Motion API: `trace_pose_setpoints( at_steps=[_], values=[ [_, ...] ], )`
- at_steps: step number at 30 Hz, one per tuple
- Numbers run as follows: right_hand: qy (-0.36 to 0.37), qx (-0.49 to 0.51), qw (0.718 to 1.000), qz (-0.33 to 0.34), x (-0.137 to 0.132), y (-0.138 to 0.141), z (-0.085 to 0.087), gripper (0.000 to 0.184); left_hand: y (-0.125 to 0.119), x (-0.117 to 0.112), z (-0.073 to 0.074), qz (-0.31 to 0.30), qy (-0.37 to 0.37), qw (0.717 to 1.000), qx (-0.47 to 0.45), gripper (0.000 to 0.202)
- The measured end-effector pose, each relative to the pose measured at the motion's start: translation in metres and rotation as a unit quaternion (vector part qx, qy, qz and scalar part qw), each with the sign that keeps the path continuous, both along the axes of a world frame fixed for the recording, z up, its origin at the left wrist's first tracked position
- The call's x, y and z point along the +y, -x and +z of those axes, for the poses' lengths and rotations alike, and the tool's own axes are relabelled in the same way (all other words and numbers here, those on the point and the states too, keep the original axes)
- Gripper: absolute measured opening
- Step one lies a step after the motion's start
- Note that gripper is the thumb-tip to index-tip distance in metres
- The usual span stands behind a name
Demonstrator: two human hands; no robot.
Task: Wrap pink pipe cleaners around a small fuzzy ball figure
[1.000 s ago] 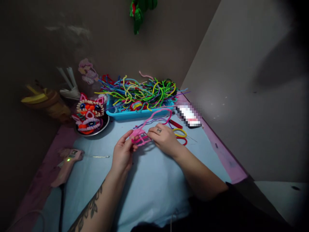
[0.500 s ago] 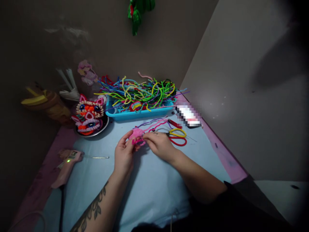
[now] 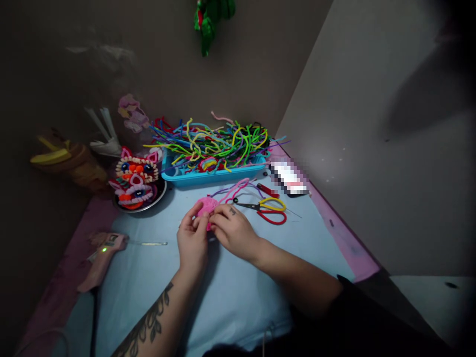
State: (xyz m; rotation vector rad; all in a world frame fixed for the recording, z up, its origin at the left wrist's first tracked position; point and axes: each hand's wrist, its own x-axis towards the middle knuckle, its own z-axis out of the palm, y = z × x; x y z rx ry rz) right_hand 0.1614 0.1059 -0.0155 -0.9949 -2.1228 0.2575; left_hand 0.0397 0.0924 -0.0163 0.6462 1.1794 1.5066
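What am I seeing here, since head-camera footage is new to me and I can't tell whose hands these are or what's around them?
There is no robot: these are a person's own bare hands. A camera on their head looks forward and down, so their arms enter from below.

The left hand holds a pink chenille piece; the right hand pinches at its side, fingertips partly hidden.

On the light-blue table cover, scissors lie beyond the right hand. Farther back, a blue tray is heaped with colorful chenille stems. To the left, a bowl holds fuzzy animal-like faces; nearer is what looks like a pink glue gun.
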Motion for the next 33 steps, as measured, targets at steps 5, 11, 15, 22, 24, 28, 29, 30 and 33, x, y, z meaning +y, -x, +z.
trace_pose_setpoints(
  at_steps=[5, 11, 15, 22, 24, 28, 29, 30, 33],
  values=[
    [-0.043, 0.114, 0.984, 0.128, -0.011, -0.004, 0.008, 0.021, 0.001, 0.0, 0.006, 0.011, 0.004, 1.0, 0.001, 0.058],
    [0.182, 0.238, 0.867, 0.399, -0.022, -0.015, 0.045, 0.032, 0.01, 0.006, 0.009, 0.033, 0.03, 0.999, 0.002, 0.065],
    [0.328, 0.225, 0.715, 0.575, -0.013, -0.034, 0.048, 0.05, 0.02, 0.015, -0.003, 0.077, 0.006, 0.997, -0.007, 0.062],
    [0.204, 0.262, 0.943, -0.014, 0.01, -0.026, 0.017, 0.013, 0.019, 0.018, -0.011, 0.057, -0.006, 0.998, 0.015, 0.054],
    [0.156, 0.2, 0.967, -0.017, 0.01, -0.014, 0.009, 0.013, 0.015, 0.016, -0.011, 0.048, -0.004, 0.999, 0.012, 0.055],
    [0.124, 0.155, 0.98, 0.026, 0.005, 0.007, -0.005, 0.024, 0.008, 0.011, -0.013, -0.002, -0.012, 1.0, 0.017, 0.058],
    [0.12, 0.164, 0.978, 0.038, 0.004, 0.01, -0.008, 0.019, 0.007, 0.01, -0.015, -0.016, -0.013, 1.0, 0.019, 0.059],
    [0.114, 0.176, 0.976, 0.054, 0.003, 0.012, -0.009, 0.016, 0.006, 0.01, -0.015, -0.024, -0.013, 0.999, 0.023, 0.059],
    [0.108, 0.247, 0.956, 0.119, -0.001, 0.014, -0.005, 0.014, 0.005, 0.01, -0.015, -0.014, -0.016, 1.0, 0.019, 0.059]
  ],
)
